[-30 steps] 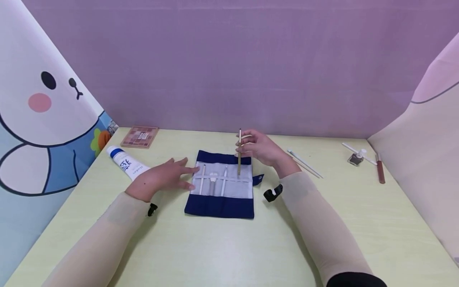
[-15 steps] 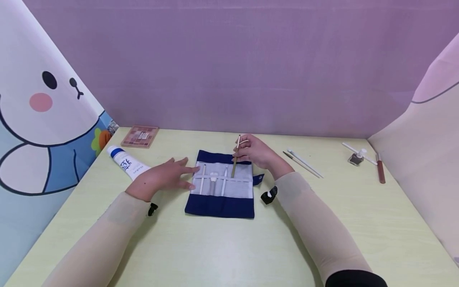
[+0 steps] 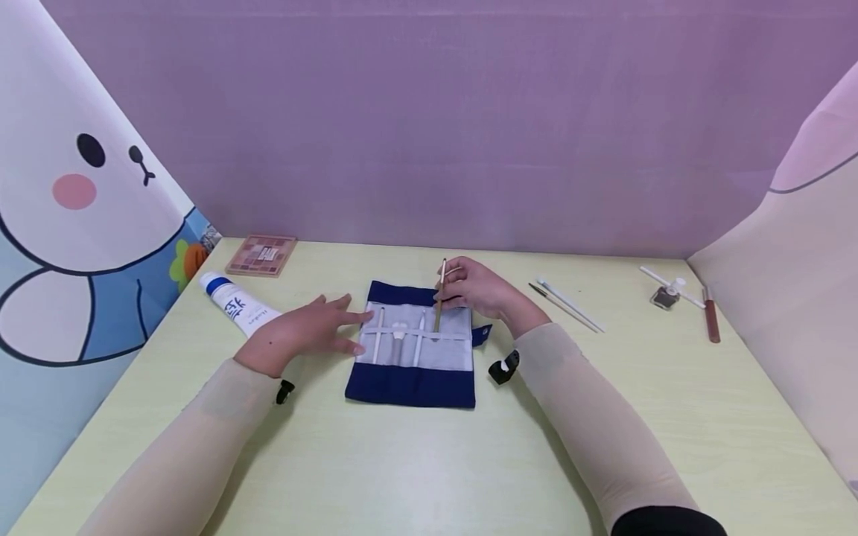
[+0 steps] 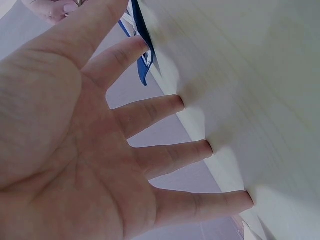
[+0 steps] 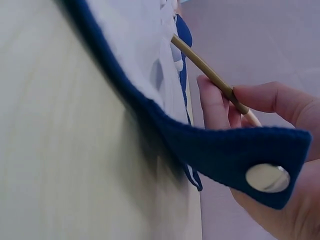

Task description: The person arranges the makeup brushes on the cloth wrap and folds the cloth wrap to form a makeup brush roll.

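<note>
A navy fabric brush roll (image 3: pixel 409 385) with a pale lining lies unfolded on the table. Several light-coloured slim tools (image 3: pixel 418 346) sit under its elastic band. My right hand (image 3: pixel 479 286) pinches a slim gold-brown brush (image 3: pixel 438 318) near the roll's top right, its lower end at the band. Thumb and fingers grip that brush (image 5: pixel 205 68) in the right wrist view, where the snap flap (image 5: pixel 225 150) covers part of the hand. My left hand (image 3: pixel 311 331) spreads its fingers at the roll's left edge; in the left wrist view its fingertips (image 4: pixel 177 102) rest at the table surface.
A white-and-blue tube (image 3: pixel 237 304) lies behind the left hand, with a pink palette (image 3: pixel 261 256) farther back. Two thin sticks (image 3: pixel 570 304) lie right of the right hand. Farther right are a small glass bottle (image 3: pixel 666 296), a white stick and a brown-handled tool (image 3: pixel 711 320).
My right hand has lowered slightly and shifted left with the brush, whose lower end has moved left along the band. The left hand and the roll have stayed in place.
</note>
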The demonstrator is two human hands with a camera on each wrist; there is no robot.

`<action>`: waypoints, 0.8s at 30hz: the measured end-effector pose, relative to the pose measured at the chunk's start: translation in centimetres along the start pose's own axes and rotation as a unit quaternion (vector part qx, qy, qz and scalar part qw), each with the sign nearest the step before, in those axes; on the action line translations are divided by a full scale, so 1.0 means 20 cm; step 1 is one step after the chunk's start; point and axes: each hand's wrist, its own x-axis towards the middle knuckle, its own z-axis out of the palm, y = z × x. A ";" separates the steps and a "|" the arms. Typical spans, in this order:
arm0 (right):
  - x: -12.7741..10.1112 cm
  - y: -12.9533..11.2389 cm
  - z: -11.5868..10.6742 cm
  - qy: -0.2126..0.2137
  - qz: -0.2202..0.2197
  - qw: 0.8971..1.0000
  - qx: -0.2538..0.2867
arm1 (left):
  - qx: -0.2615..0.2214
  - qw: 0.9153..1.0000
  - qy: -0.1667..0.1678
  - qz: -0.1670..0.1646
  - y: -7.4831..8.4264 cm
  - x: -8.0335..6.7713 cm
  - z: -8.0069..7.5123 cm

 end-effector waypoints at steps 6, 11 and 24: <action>-0.02 0.01 0.03 0.003 0.007 1.000 -0.004 | -0.001 1.000 0.001 -0.001 0.00 0.00 0.00; -0.04 0.01 0.05 -0.004 0.010 1.000 -0.024 | 0.003 1.000 0.003 -0.003 0.00 0.00 0.00; -0.09 0.01 0.05 -0.004 -0.031 0.981 -0.190 | 0.003 1.000 0.004 -0.002 0.01 -0.01 -0.01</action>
